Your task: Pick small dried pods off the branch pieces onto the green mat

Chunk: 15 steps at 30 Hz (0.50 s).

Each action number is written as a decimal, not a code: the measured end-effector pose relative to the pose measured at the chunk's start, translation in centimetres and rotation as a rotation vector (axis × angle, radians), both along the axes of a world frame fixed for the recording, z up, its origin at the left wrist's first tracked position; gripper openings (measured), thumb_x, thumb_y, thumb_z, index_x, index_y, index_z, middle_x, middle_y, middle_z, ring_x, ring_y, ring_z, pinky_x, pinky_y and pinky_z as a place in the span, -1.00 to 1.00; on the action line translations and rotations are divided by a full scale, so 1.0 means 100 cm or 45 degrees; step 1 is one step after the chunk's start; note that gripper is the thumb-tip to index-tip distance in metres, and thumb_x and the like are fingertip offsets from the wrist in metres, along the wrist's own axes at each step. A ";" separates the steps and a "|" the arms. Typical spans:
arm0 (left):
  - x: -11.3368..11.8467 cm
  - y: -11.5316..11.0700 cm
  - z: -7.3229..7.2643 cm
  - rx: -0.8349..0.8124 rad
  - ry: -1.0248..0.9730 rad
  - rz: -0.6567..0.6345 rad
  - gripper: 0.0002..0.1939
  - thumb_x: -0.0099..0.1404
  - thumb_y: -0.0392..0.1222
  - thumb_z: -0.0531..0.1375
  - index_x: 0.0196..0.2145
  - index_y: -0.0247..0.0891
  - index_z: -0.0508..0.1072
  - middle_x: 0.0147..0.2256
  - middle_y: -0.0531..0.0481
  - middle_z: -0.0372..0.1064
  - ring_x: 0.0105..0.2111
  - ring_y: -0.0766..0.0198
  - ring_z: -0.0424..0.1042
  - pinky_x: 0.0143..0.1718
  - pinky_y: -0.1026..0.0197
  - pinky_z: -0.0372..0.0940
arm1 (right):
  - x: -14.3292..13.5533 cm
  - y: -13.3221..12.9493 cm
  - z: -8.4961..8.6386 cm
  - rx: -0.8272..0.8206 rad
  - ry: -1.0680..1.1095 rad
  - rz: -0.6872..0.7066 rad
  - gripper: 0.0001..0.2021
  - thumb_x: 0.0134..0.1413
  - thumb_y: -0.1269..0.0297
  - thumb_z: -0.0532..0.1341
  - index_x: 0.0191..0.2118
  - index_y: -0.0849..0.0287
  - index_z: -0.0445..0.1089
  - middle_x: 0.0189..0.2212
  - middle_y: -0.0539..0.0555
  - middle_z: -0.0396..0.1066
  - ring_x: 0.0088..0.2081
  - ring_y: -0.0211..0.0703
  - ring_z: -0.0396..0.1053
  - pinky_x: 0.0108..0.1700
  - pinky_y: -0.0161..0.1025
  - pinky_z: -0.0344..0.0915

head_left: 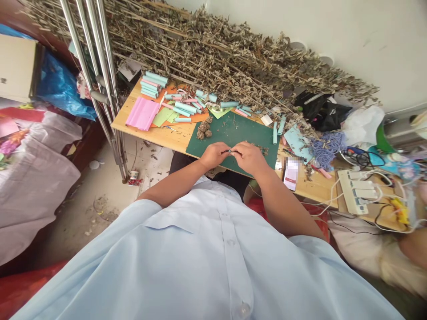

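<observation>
Over the near edge of a green cutting mat (220,140), my left hand (214,155) and my right hand (247,157) meet with their fingertips pinched together. Between them is a small greyish piece, mostly covered by the fingers; I cannot make out what it is. Just beyond my left hand lie several brown clumps of crumpled dried leaves (204,129). Leaf crumbs (263,149) are scattered on the mat beside my right hand. Light-blue paper rolls (185,108) and a folded pink paper (142,113) lie farther back on the wooden table (160,138).
Long bundles of dried leafy stalks (213,49) line the back against the wall. Metal poles (100,84) stand at the left. To the right are a phone (291,174), blue yarn (328,144) and a power strip (353,192) with trailing cables.
</observation>
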<state>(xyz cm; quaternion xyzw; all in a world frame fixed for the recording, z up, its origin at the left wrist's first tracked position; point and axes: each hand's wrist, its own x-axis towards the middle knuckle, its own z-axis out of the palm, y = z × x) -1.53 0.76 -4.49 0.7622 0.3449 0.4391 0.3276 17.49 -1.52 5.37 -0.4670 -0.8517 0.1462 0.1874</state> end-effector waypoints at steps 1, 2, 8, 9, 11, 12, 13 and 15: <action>0.000 0.000 -0.001 0.003 0.000 -0.001 -0.77 0.48 -0.11 0.23 -0.12 -0.24 0.67 -0.20 -0.13 0.61 -0.16 0.17 0.56 -0.07 0.16 0.42 | -0.001 0.000 0.001 -0.009 -0.005 -0.026 -0.88 0.27 0.37 0.22 -0.21 0.08 0.53 -0.21 0.13 0.58 -0.13 0.05 0.50 -0.04 -0.06 0.39; 0.000 0.000 -0.001 0.007 -0.001 -0.003 -0.76 0.48 -0.10 0.23 -0.12 -0.24 0.67 -0.20 -0.14 0.61 -0.16 0.17 0.56 -0.07 0.16 0.42 | -0.002 0.000 0.002 -0.021 -0.012 -0.057 -0.89 0.25 0.38 0.23 -0.22 0.08 0.53 -0.22 0.13 0.58 -0.15 0.05 0.50 -0.06 -0.06 0.38; 0.000 0.001 -0.003 0.011 0.000 0.001 -0.70 0.50 -0.02 0.21 -0.12 -0.24 0.67 -0.19 -0.16 0.61 -0.15 0.14 0.56 -0.06 0.13 0.43 | -0.004 0.004 0.009 -0.086 -0.076 -0.085 -0.88 0.19 0.42 0.22 -0.31 0.07 0.49 -0.29 0.11 0.56 -0.19 0.03 0.48 -0.10 -0.10 0.34; 0.000 0.001 -0.003 0.009 -0.002 -0.002 -0.69 0.50 -0.01 0.21 -0.12 -0.24 0.67 -0.20 -0.16 0.61 -0.15 0.14 0.56 -0.06 0.13 0.43 | -0.004 0.005 0.011 -0.096 -0.088 -0.070 -0.87 0.20 0.42 0.21 -0.32 0.07 0.49 -0.29 0.11 0.56 -0.18 0.03 0.48 -0.10 -0.10 0.33; 0.001 0.001 -0.002 0.005 -0.006 -0.009 -0.68 0.51 0.01 0.20 -0.13 -0.24 0.67 -0.20 -0.16 0.61 -0.15 0.15 0.56 -0.05 0.13 0.43 | -0.003 0.007 0.014 -0.120 -0.121 -0.044 -0.86 0.22 0.41 0.20 -0.30 0.08 0.50 -0.27 0.11 0.56 -0.17 0.03 0.48 -0.09 -0.10 0.32; 0.000 0.001 -0.001 0.004 -0.010 -0.011 -0.68 0.50 0.02 0.20 -0.13 -0.25 0.67 -0.20 -0.16 0.61 -0.16 0.15 0.56 -0.05 0.13 0.43 | -0.003 0.007 0.015 -0.131 -0.143 -0.033 -0.86 0.24 0.40 0.19 -0.29 0.08 0.50 -0.25 0.12 0.56 -0.17 0.03 0.47 -0.09 -0.10 0.31; 0.000 0.000 -0.001 0.004 -0.014 -0.011 -0.68 0.50 0.02 0.21 -0.13 -0.25 0.67 -0.20 -0.16 0.61 -0.16 0.15 0.56 -0.06 0.13 0.43 | -0.003 0.008 0.017 -0.143 -0.168 -0.022 -0.85 0.25 0.40 0.18 -0.27 0.09 0.50 -0.24 0.12 0.56 -0.16 0.03 0.46 -0.09 -0.10 0.31; 0.000 0.000 0.000 0.007 -0.015 -0.011 -0.68 0.50 0.02 0.21 -0.13 -0.25 0.67 -0.20 -0.16 0.60 -0.16 0.15 0.56 -0.06 0.14 0.42 | -0.004 0.008 0.020 -0.163 -0.220 -0.007 -0.84 0.28 0.40 0.16 -0.24 0.10 0.50 -0.21 0.14 0.54 -0.15 0.04 0.44 -0.08 -0.10 0.29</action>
